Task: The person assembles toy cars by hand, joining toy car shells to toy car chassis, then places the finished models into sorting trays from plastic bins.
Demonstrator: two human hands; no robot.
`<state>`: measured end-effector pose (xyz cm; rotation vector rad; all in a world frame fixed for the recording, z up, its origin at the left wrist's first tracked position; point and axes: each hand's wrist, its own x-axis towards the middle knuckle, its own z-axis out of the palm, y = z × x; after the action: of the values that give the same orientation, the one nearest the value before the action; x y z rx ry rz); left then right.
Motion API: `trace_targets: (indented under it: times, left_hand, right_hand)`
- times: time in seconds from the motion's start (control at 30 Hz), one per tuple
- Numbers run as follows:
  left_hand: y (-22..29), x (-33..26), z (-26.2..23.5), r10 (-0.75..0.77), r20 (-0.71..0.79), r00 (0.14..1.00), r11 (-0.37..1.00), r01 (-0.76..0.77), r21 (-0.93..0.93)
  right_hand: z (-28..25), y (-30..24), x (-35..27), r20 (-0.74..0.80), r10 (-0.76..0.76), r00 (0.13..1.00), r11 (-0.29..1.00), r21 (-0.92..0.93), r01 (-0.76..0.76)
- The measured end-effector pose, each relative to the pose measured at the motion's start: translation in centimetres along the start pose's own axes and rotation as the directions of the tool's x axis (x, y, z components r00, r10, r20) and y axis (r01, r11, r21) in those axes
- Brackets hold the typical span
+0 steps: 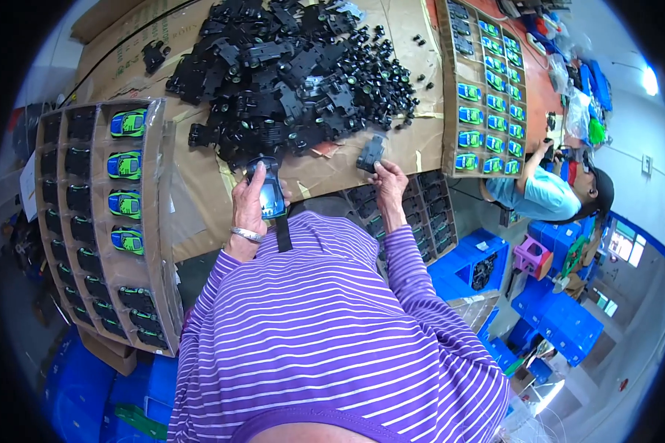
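My left hand (249, 204) is closed round a dark, glossy, phone-like object (273, 198). Its face reflects pale blue light, its upper end is black under my thumb, and a black strap hangs at its lower end. My right hand (390, 181) pinches a flat black toy car chassis (370, 153) by its near corner, just above the table edge. Beyond both hands lies a big heap of black chassis parts (273, 81). Small black wheels (384, 81) are piled along its right side.
A divided cardboard tray (166, 221) of black chassis and green-blue car bodies stands at left. Another tray (448, 111) of cars lies at right on the cardboard-covered table (199, 221). Below is a tray of chassis (440, 214). A co-worker (561, 196) sits farther right, near blue bins (561, 325).
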<state>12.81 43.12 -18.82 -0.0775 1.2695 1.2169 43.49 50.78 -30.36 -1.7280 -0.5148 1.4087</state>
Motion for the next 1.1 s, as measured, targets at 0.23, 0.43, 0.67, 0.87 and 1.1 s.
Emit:
trace_targets:
  times: [0.23, 0.43, 0.67, 0.87, 1.1]
  left_hand:
    - [0.0, -0.4, 0.1, 0.005, 0.037, 0.999, 1.0, -0.005, 0.012]
    - [0.2, -0.9, -0.6, 0.035, 0.21, 0.977, 0.993, -0.01, -0.116]
    - [0.2, -2.0, -3.8, 0.155, 0.302, 0.94, 0.941, -0.047, -0.335]
    - [0.8, -3.4, -4.1, 0.215, 0.315, 0.925, 0.919, -0.082, -0.387]
    - [0.1, -4.3, -5.8, 0.272, 0.268, 0.924, 0.944, -0.203, -0.259]
  right_hand:
    - [2.1, 1.6, 0.2, -0.038, -0.515, 0.857, 0.482, -0.839, 0.253]
    - [3.1, 1.6, -0.5, 0.129, -0.573, 0.809, 0.163, -0.95, 0.267]
    - [10.8, -7.5, -14.8, 0.558, -0.554, 0.617, 0.25, -0.596, 0.763]
    - [16.2, -7.6, -23.8, 0.771, -0.353, 0.531, 0.0, -0.567, 0.824]
    - [17.6, -5.7, -25.3, 0.806, -0.286, 0.518, -0.1, -0.563, 0.82]
